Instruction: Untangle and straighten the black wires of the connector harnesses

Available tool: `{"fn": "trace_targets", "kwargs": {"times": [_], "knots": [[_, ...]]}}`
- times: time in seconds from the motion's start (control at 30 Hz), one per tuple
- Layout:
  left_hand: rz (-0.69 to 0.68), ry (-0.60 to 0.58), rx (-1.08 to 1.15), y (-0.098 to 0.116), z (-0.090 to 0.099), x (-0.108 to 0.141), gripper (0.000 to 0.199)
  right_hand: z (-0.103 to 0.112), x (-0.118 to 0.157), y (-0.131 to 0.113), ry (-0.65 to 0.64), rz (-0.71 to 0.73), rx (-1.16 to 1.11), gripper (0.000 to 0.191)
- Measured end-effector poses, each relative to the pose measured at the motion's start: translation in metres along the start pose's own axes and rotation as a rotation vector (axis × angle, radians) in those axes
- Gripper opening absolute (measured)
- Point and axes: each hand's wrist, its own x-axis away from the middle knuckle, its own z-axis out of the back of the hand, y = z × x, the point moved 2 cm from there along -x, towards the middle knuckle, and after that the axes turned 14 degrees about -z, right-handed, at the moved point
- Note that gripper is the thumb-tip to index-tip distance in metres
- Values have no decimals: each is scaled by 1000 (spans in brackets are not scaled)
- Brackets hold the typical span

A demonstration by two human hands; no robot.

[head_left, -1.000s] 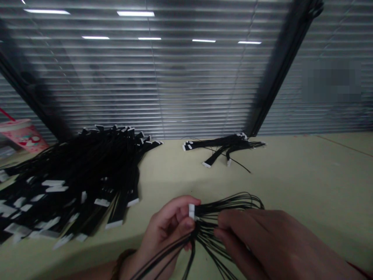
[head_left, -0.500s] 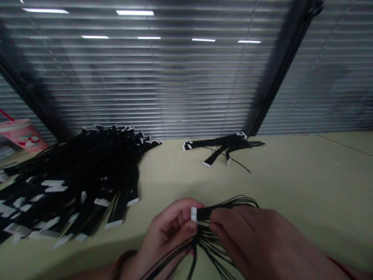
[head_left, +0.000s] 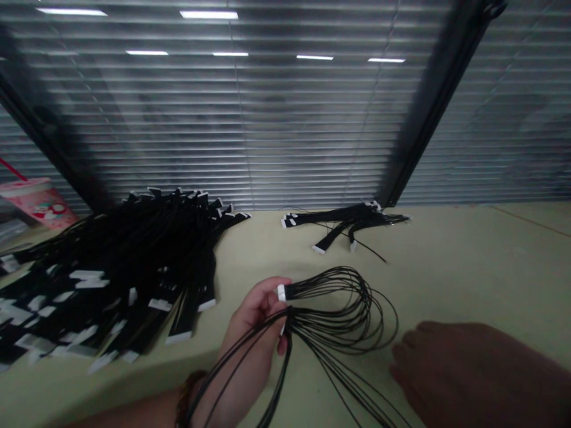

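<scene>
My left hand grips a wire harness at its white connector, with thumb and fingers closed around that end. From there thin black wires fan to the right in a wide loop, and others hang down across the wrist and toward the bottom edge. Away from the loop, at lower right, is my right hand, back of the hand up and fingers curled in. The undersides of those fingers are hidden, so what they hold, if anything, does not show.
A large pile of black cables with white connectors covers the table's left side. A smaller bunch of similar cables lies at the back, beside the window blinds. A pink cup with a straw stands at far left.
My right hand has drawn back from the wires toward the lower right, exposing the loop. My left hand, still gripping the connector end, appears slightly higher and further left.
</scene>
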Motion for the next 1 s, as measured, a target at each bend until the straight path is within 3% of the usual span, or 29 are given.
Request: {"fn": "trace_targets", "kwargs": {"times": [0.07, 0.1, 0.3, 0.43, 0.67, 0.77, 1.0], "knots": [[-2, -16, -1, 1, -1, 0, 24, -14, -1, -4, -257, -48, -105, 25], [2, -28, 6, 1, -1, 1, 24, -18, -5, -8, -327, -96, -144, 25], [-2, -105, 47, -9, 1, 5, 17, -23, -38, -29, -398, -263, -426, 22], [-39, -172, 90, -13, 4, 6, 14, -24, -39, -29, -498, -411, -710, 22], [-100, -264, 80, -9, 5, 8, 15, -38, -38, -33, -668, -527, -1175, 26], [-115, -273, 72, -6, 3, 9, 16, -42, -37, -34, -651, -497, -1168, 24], [-166, -256, 111, -5, 0, 9, 10, -36, -37, -34, -376, -471, -915, 13]]}}
